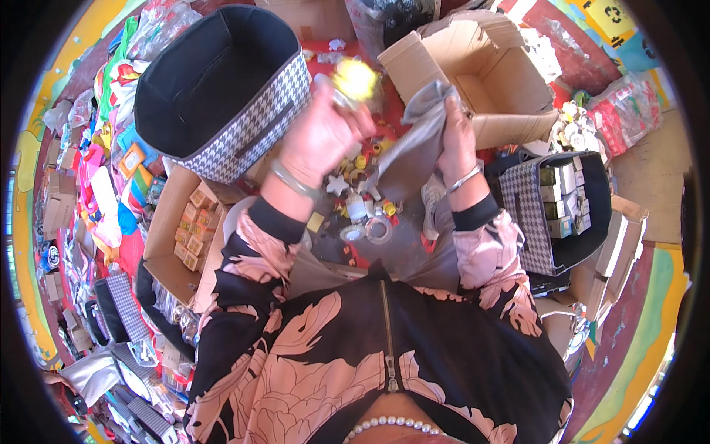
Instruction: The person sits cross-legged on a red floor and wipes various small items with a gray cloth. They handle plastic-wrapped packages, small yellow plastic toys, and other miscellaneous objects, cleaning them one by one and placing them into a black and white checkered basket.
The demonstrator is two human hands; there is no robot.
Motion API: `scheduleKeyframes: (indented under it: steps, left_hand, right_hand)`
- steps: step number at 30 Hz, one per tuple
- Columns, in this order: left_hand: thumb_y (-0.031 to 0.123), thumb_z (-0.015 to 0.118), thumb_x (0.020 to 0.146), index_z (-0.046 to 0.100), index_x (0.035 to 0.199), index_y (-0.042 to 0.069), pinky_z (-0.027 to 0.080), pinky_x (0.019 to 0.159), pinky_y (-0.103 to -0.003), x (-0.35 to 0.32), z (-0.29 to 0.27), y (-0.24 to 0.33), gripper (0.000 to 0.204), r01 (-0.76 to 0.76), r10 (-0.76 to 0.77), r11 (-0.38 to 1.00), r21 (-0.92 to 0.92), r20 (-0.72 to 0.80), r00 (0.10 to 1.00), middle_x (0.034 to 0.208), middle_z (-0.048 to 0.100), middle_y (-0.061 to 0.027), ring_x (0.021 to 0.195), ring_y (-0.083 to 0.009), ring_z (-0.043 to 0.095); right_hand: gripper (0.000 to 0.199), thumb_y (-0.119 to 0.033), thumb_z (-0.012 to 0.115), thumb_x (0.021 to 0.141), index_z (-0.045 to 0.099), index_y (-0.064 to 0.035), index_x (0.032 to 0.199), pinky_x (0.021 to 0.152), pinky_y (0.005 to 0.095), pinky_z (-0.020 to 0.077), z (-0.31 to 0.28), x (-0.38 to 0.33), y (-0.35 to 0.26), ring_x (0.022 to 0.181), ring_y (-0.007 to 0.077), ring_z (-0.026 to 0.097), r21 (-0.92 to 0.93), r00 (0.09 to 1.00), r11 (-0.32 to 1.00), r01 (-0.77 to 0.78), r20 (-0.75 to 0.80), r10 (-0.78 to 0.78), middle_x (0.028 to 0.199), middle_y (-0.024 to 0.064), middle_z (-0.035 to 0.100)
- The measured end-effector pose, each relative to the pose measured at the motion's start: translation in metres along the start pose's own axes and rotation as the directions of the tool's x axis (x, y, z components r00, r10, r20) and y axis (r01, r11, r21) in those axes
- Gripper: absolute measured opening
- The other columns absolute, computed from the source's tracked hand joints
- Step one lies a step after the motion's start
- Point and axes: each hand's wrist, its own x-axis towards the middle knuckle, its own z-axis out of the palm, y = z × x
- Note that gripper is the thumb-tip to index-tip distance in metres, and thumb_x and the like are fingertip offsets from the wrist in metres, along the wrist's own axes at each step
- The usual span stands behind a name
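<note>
Up in front of me, my left hand [325, 133] is closed round a small bright yellow thing [355, 79], overexposed and too blurred to name. The fingers of my right hand [455, 144] grip a grey cloth [409, 152], which hangs down to the left from them. The two hands are apart, and the cloth does not touch the yellow thing. On the floor below and between them lies a scatter of small yellow, white and clear pieces [362, 207].
A black-lined houndstooth bin [237, 137] stands at the upper left, an open cardboard box [510, 89] at the upper right. To the right, a smaller houndstooth bin [525, 214] holds small boxes. A carton [166, 240] with little boxes sits at left, beside heaped colourful goods [111, 200].
</note>
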Motion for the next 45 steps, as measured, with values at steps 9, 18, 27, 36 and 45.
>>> scheduleKeyframes:
  steps: [9, 18, 27, 36, 45]
  left_hand:
    - [0.053, 0.031, 0.090, 0.042, 0.114, -0.012, 0.043, 0.082, -0.040, -0.025, 0.010, 0.154, 0.071, -0.523, 0.528, 0.837, -0.161, -0.017, 0.849, 0.095, 0.059, -0.0195, 0.090, -0.0285, 0.055]
    - [0.025, 0.048, 0.089, 0.060, 0.086, 0.000, 0.047, 0.069, -0.029, 0.037, -0.034, 0.001, 0.027, 0.119, 0.172, 0.722, 0.681, -0.344, 0.923, 0.078, 0.062, -0.0091, 0.071, -0.0181, 0.058]
    - [0.022, 0.053, 0.080, 0.057, 0.103, 0.009, 0.046, 0.079, -0.045, 0.041, -0.336, -0.134, 0.027, 0.427, 0.104, -0.537, 0.727, -0.446, 0.889, 0.097, 0.060, -0.0196, 0.093, -0.0379, 0.057]
    - [0.009, 0.051, 0.079, 0.055, 0.108, 0.005, 0.045, 0.086, -0.041, 0.076, -0.345, -0.140, 0.029, 0.322, -0.092, -0.786, 0.528, -0.615, 0.783, 0.119, 0.049, -0.0207, 0.106, -0.0329, 0.052]
    - [0.008, 0.059, 0.076, 0.052, 0.110, 0.004, 0.048, 0.077, -0.036, 0.027, -0.359, -0.128, 0.035, 0.559, 0.256, -0.108, 0.822, -0.521, 0.815, 0.095, 0.063, -0.0150, 0.089, -0.0278, 0.061]
  right_hand:
    - [0.042, -0.035, 0.049, 0.090, 0.052, 0.0028, 0.109, 0.076, 0.0360, 0.0498, -0.004, -0.010, -0.012, 0.087, 0.0235, 0.061, 0.021, 0.998, 0.999, -0.041, -0.048, 0.042, 0.099, 0.0127, 0.061]
    - [0.031, -0.026, 0.050, 0.090, 0.054, 0.0000, 0.107, 0.075, 0.0382, 0.0519, -0.015, -0.023, -0.039, 0.085, 0.0260, 0.061, 0.215, 0.987, 0.977, -0.005, -0.156, 0.039, 0.097, 0.0137, 0.062]
    - [0.033, -0.026, 0.045, 0.092, 0.050, -0.0070, 0.119, 0.076, 0.0356, 0.0510, -0.035, -0.022, -0.050, 0.093, 0.0214, 0.060, 0.208, 0.970, 0.978, 0.017, -0.240, 0.034, 0.108, 0.0072, 0.059]
    - [0.036, -0.025, 0.050, 0.091, 0.050, -0.0049, 0.121, 0.088, 0.0329, 0.0440, -0.033, -0.013, -0.052, 0.100, 0.0177, 0.056, 0.212, 0.959, 0.977, 0.002, -0.279, 0.058, 0.112, 0.0060, 0.058]
    - [0.033, -0.023, 0.044, 0.092, 0.051, -0.0060, 0.119, 0.082, 0.0358, 0.0496, -0.040, -0.024, -0.050, 0.095, 0.0210, 0.059, 0.288, 0.975, 0.955, -0.071, -0.181, 0.127, 0.112, 0.0074, 0.058]
